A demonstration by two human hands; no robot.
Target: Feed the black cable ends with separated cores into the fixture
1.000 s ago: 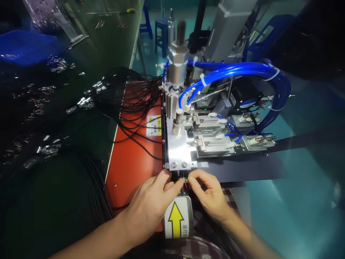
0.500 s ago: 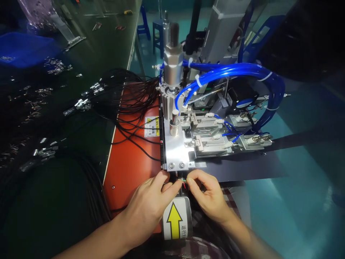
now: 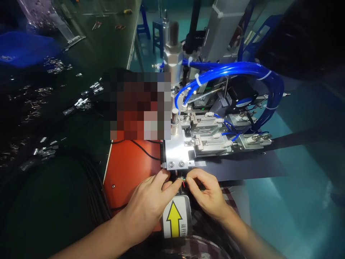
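Observation:
Thin coloured wires (image 3: 184, 182), red and green among them, show in the small gap between my two hands. My left hand (image 3: 152, 198) is closed, its thumb tip pressed at the left side of these wires and its index finger close under the machine's front edge. From the right, my right hand (image 3: 207, 192) pinches at the wire ends with thumb and index finger. Both hands are just in front of a bright metal plate (image 3: 176, 153) on the machine. What lies under the left fingers is hidden.
Below the hands is a white label with a yellow arrow (image 3: 174, 219). Black cables cross the orange machine cover (image 3: 134, 165), part of which is blurred out. Air cylinders (image 3: 212, 144) and blue hoses (image 3: 237, 68) stand right. Cables with metal connectors (image 3: 82, 104) and a blue bin (image 3: 25, 48) are left.
Both hands keep almost the same place and grip at the wires. A pixelated patch now covers the cables and warning label on the orange cover.

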